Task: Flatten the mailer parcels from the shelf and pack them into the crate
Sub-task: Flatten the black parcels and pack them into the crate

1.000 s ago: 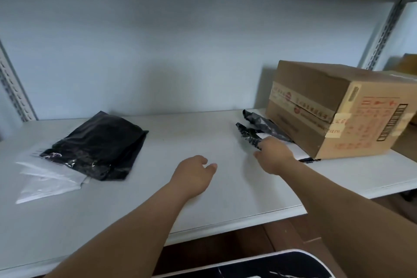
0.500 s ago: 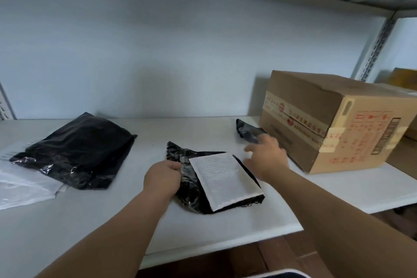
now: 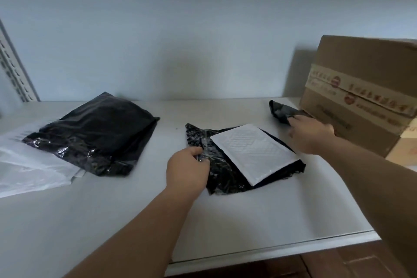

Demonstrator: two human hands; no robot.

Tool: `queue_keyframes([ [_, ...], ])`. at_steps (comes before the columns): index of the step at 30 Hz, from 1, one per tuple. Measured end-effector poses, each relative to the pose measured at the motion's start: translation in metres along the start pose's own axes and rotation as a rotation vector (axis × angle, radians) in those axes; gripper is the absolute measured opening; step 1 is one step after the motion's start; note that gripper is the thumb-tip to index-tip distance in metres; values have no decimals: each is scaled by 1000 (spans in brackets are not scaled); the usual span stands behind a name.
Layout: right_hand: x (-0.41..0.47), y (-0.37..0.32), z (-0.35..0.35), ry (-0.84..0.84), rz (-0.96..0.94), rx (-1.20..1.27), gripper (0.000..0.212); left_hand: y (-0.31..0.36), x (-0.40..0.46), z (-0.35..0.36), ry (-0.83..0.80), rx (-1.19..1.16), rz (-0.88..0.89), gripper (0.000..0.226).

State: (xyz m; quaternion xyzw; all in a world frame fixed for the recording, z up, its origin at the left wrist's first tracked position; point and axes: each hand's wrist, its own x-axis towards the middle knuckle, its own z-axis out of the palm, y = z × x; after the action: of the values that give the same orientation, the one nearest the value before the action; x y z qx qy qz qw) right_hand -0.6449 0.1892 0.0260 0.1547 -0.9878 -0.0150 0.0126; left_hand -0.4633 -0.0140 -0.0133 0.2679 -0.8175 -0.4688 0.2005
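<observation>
Head view of a white shelf [image 3: 225, 221] during the flattening step. At centre lies a crumpled black mailer [image 3: 222, 176] with a white padded mailer [image 3: 252, 153] resting on top of it, tilted so its long edges run from 10 o'clock to 4 o'clock. The left hand [image 3: 187, 171] sits at the 9 o'clock edge of the black mailer, its grip narrow, thumb and fingers pinching the wrinkled film. The right hand [image 3: 311, 134] reaches toward 2 o'clock of the pair, to a small dark bag [image 3: 282, 113] that lies against the foot of a taped cardboard box [image 3: 361, 97]; the fingers touch or overlap the bag, but whether that grip has closed on it cannot be told, as the hand is blurred.

At 9 o'clock, well apart from the centre pair, a second black mailer [image 3: 97, 135] lies partly over a white poly mailer [image 3: 29, 169]. No crate shows in this view.

Judgement: the work is early, with parcels being gathered on the shelf and none yet seen packed. The next move probably calls for drawing the small bag clear of the box, then pressing the central black mailer smooth with open palms while the left pinch anchors its edge. The white mailer may slide off the slick film if it is tugged.
</observation>
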Motion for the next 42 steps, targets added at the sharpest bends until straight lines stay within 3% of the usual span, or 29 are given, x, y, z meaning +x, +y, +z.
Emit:
queue_keyframes([
  [2,-8,4,-7,82,-52,240,45,1,-3,-2,-16,-4,-25,43],
  [7,-47,-11,-69,400,-74,1160,34,9,-4,-9,-62,-57,-70,47],
  [11,-97,-38,-109,329,-97,1699,25,10,-20,-30,-54,-169,-178,59],
  [15,-145,-61,-102,117,69,1976,14,-7,-56,-77,-16,-150,-258,59],
  [17,-171,-74,-86,13,217,1963,24,-15,-75,-104,4,-99,-272,57],
  [20,-224,-94,-56,-149,351,1871,60,-24,-114,-148,-20,-166,-335,54],
  [22,-266,-105,-43,-268,399,1855,67,-28,-144,-176,28,-133,-338,48],
  [25,-314,-115,-37,-403,373,1853,62,-30,-180,-196,133,129,-294,59],
  [30,-381,-131,-37,-559,345,1905,62,-20,-218,-209,-23,-277,-304,25],
  [33,-400,-127,-23,-540,502,2047,49,-8,-199,-213,-67,-449,-252,26],
  [36,-418,-127,-5,-419,795,2021,19,-4,-183,-214,-105,-275,-185,58],
  [39,-442,-134,30,-326,925,1824,16,-10,-193,-217,-1,-2,-199,55],
  [42,-468,-136,52,-337,858,1437,21,-34,-227,-217,-129,91,-267,30],
])
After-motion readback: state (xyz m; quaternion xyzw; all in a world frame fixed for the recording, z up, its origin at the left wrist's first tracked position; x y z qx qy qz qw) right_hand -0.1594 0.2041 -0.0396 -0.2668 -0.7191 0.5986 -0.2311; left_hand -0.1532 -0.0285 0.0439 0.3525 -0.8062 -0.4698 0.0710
